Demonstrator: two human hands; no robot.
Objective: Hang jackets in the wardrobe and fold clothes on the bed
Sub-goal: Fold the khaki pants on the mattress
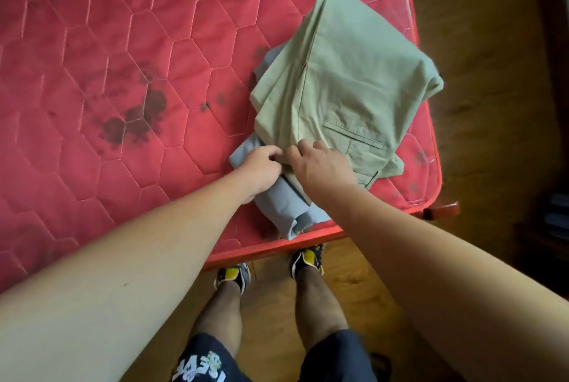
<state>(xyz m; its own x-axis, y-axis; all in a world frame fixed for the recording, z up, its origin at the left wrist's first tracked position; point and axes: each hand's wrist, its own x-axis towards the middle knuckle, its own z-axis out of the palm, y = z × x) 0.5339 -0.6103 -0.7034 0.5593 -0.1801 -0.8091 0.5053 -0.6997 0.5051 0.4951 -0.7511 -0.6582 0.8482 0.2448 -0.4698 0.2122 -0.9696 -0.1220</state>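
The red quilted mattress (123, 74) fills the left and centre of the frame, its hexagon stitching marked by dark stains around the middle. Your left arm comes in from the lower left. Your left hand (261, 169) sits just below centre with its fingers (274, 155) curled in, gripping the near edge of the trousers (348, 80). The heel of that hand rests on a folded blue-grey garment (281, 206), which lies under the trousers and sticks out toward the mattress's lower edge.

Right beside it, almost touching, your right hand (320, 166) lies on the trousers' waist, fingers bent down and thumb turned toward the left hand — it pinches the same edge of cloth.

The pale green trousers are folded lengthwise and lie on the mattress near its right corner, waist and back pocket toward you, legs running up to the upper right, and a fold hanging slightly over the mattress's right side.

Below, at the bottom centre, your shoes (308, 258) stand on the wooden floor (492, 104) against the bed — dark printed shorts (203, 363) show above your knees.
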